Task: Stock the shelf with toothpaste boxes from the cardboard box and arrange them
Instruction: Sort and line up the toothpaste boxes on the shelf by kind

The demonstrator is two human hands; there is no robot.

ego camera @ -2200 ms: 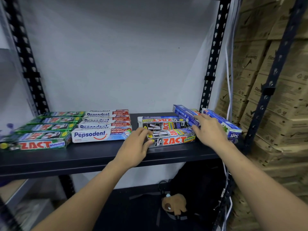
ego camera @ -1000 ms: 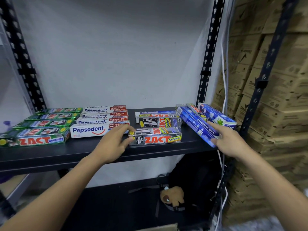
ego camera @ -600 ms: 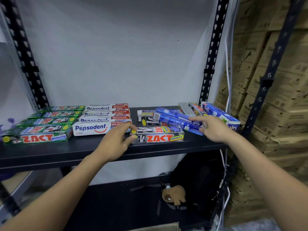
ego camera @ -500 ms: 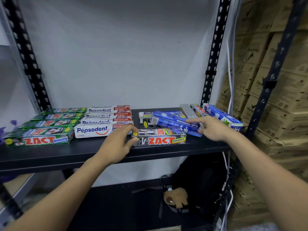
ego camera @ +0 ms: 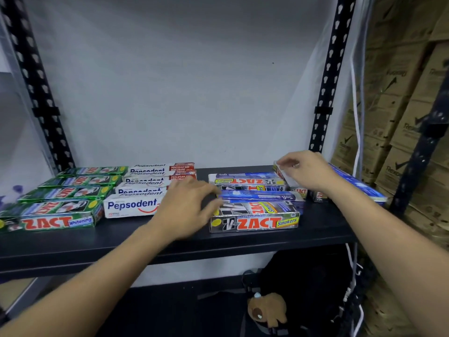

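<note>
On the black shelf point(ego camera: 315, 229) lie rows of toothpaste boxes: green ZACT Whitening boxes point(ego camera: 56, 221) at the left, white Pepsodent boxes point(ego camera: 132, 205) beside them, and silver ZACT Smokers boxes point(ego camera: 255, 222) in the middle. A blue Safi box point(ego camera: 262, 196) lies across the front silver boxes, and a second Safi box point(ego camera: 245, 175) lies further back. My left hand point(ego camera: 187, 207) rests with spread fingers against the left end of the front silver and blue boxes. My right hand point(ego camera: 306, 171) pinches the far end of a white-and-red ZACT box point(ego camera: 283, 177) at the back right.
Another blue box point(ego camera: 357, 183) lies at the shelf's right edge behind my right forearm. Perforated black uprights point(ego camera: 325, 93) frame the bay. Stacked brown cartons point(ego camera: 401, 117) and a white cable point(ego camera: 357, 117) are to the right. A black backpack point(ego camera: 303, 288) with a brown plush sits on the lower shelf.
My right hand carried the blue Safi boxes from the right side onto the silver ZACT boxes, then went back to the box at the back right. My left hand stayed by the silver boxes.
</note>
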